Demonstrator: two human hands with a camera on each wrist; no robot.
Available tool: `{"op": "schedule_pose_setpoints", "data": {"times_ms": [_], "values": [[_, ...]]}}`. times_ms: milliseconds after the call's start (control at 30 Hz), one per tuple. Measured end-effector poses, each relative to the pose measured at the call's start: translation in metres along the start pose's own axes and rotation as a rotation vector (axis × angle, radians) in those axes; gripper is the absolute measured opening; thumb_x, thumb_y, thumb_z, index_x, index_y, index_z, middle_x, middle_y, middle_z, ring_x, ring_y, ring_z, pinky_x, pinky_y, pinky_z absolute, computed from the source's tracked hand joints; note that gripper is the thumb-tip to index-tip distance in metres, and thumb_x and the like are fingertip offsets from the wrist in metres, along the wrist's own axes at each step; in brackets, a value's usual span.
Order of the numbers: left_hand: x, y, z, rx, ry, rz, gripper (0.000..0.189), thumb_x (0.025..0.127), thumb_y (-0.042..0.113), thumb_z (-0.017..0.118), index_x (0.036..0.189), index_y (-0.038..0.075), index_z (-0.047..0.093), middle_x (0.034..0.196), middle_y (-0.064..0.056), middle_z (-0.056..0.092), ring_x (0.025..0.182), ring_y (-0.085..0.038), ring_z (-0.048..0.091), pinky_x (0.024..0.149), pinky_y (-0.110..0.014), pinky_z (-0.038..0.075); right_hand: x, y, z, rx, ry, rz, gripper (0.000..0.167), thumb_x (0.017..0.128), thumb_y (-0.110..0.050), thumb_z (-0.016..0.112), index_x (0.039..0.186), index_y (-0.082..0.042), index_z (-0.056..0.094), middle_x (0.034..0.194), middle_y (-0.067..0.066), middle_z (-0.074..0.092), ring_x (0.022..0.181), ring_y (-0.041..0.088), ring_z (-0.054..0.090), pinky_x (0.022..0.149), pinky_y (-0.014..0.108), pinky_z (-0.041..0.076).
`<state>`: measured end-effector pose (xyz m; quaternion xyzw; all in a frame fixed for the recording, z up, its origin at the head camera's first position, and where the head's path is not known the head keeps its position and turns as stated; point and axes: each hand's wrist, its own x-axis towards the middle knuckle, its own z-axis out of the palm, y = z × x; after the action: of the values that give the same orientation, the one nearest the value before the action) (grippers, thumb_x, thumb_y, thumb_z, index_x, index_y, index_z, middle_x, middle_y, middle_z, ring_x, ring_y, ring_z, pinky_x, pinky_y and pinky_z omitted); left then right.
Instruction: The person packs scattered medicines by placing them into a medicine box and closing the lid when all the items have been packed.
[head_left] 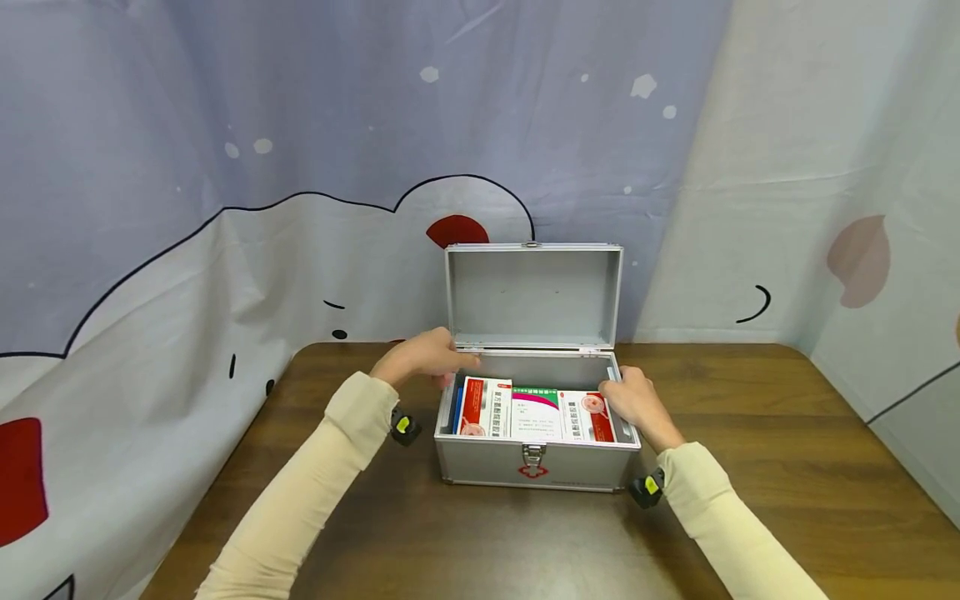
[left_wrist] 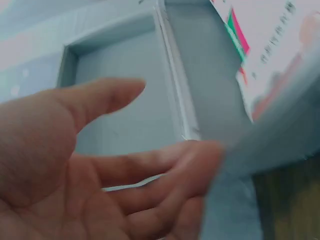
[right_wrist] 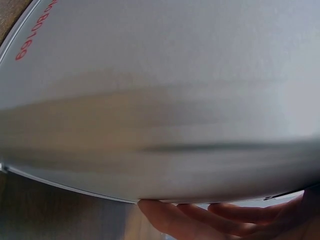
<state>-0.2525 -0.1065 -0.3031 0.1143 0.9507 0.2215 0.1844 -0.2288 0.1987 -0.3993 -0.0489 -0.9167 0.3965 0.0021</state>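
Note:
A silver metal first-aid case (head_left: pixel 480 463) stands on the table with its lid (head_left: pixel 534 298) raised. Inside, medicine boxes stand side by side: a red-and-white box (head_left: pixel 487 408), a green-and-white box (head_left: pixel 536 417) and another red-and-white box (head_left: pixel 587 417). My left hand (head_left: pixel 429 354) is at the left rear corner near the hinge, thumb and fingers apart; its palm (left_wrist: pixel 40 155) faces the left wrist camera. My right hand (head_left: pixel 633 396) holds the right rim of the case, thumb at the inner side. In the right wrist view its fingers (right_wrist: pixel 200 220) lie along the edge of the side wall.
The brown wooden table (head_left: pixel 360 533) extends around the case. A patterned curtain (head_left: pixel 315 117) hangs behind it and along the sides. A metal latch (head_left: pixel 533 454) is on the case's front wall, above a red cross mark. Each wrist carries a small black camera.

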Motion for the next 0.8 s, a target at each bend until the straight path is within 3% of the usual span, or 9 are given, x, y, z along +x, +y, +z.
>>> {"op": "schedule_pose_setpoints", "data": {"times_ms": [67,133,233,300,367,467,567,667,800], "values": [[0.001,-0.014,0.002,-0.041,0.083,0.003,0.045,0.086,0.041,0.059,0.060,0.005,0.052,0.052,-0.003,0.047,0.048,-0.012,0.041,0.046,-0.025,0.030,0.000,-0.001,0.000,-0.001,-0.004,-0.002,0.030,0.079,-0.016,0.047,0.096,0.006,0.057,0.088,0.018,0.059,0.074,0.026,0.053,0.056,0.031,0.044],[0.005,-0.027,0.006,-0.074,0.170,0.020,0.042,0.087,0.042,0.057,0.069,0.005,0.056,0.061,-0.003,0.051,0.055,-0.013,0.045,0.049,-0.026,0.034,0.000,0.000,-0.001,-0.003,-0.005,-0.002,0.031,0.079,-0.017,0.047,0.098,0.006,0.057,0.089,0.019,0.059,0.076,0.027,0.053,0.058,0.031,0.044],[0.011,-0.042,0.017,-0.125,0.216,0.082,0.051,0.089,0.049,0.051,0.103,0.001,0.059,0.095,-0.010,0.061,0.082,-0.021,0.056,0.069,-0.033,0.048,-0.001,0.002,-0.005,0.001,-0.008,0.004,0.033,0.081,-0.019,0.047,0.099,0.006,0.057,0.091,0.019,0.059,0.078,0.028,0.053,0.060,0.031,0.044],[0.017,-0.048,0.025,-0.169,0.201,0.130,0.068,0.089,0.056,0.045,0.131,0.002,0.045,0.127,-0.015,0.051,0.111,-0.028,0.051,0.091,-0.043,0.045,-0.002,0.005,-0.010,0.013,-0.018,0.014,0.033,0.083,-0.023,0.048,0.099,0.005,0.057,0.090,0.018,0.059,0.077,0.026,0.054,0.059,0.030,0.044],[0.024,-0.051,0.032,-0.267,0.162,0.181,0.079,0.089,0.059,0.040,0.143,0.004,0.026,0.144,-0.015,0.033,0.126,-0.031,0.039,0.100,-0.047,0.036,-0.002,0.007,-0.015,0.031,-0.035,0.022,0.035,0.085,-0.028,0.050,0.097,0.004,0.058,0.087,0.015,0.059,0.074,0.023,0.054,0.057,0.029,0.044],[0.035,-0.051,0.037,-0.460,0.141,0.247,0.080,0.091,0.060,0.034,0.147,0.006,0.016,0.150,-0.013,0.022,0.133,-0.031,0.030,0.102,-0.046,0.034,-0.002,0.011,-0.024,0.093,-0.110,0.039,0.049,0.088,-0.043,0.052,0.100,0.005,0.056,0.089,0.017,0.060,0.072,0.024,0.059,0.058,0.030,0.049],[0.044,-0.048,0.036,-0.668,0.129,0.278,0.077,0.092,0.059,0.029,0.147,0.008,0.012,0.151,-0.012,0.018,0.134,-0.030,0.028,0.102,-0.043,0.035,0.001,0.014,-0.035,0.158,-0.202,0.034,0.077,0.086,-0.058,0.048,0.123,0.010,0.044,0.114,0.025,0.054,0.097,0.030,0.056,0.079,0.037,0.050],[0.051,-0.044,0.033,-0.848,0.113,0.269,0.077,0.091,0.060,0.028,0.148,0.011,0.012,0.151,-0.014,0.016,0.134,-0.031,0.026,0.105,-0.041,0.032,0.010,0.015,-0.050,0.301,-0.291,0.005,0.096,0.085,-0.065,0.040,0.140,0.010,0.018,0.136,0.029,0.035,0.122,0.037,0.040,0.101,0.048,0.034],[0.055,-0.033,0.029,-0.952,0.095,0.258,0.079,0.090,0.063,0.027,0.148,0.014,0.008,0.151,-0.017,0.013,0.135,-0.032,0.022,0.106,-0.040,0.029,0.023,0.005,-0.070,0.463,-0.332,-0.058,0.096,0.088,-0.064,0.031,0.143,0.008,-0.001,0.143,0.034,0.018,0.131,0.045,0.022,0.108,0.052,0.018]]}}
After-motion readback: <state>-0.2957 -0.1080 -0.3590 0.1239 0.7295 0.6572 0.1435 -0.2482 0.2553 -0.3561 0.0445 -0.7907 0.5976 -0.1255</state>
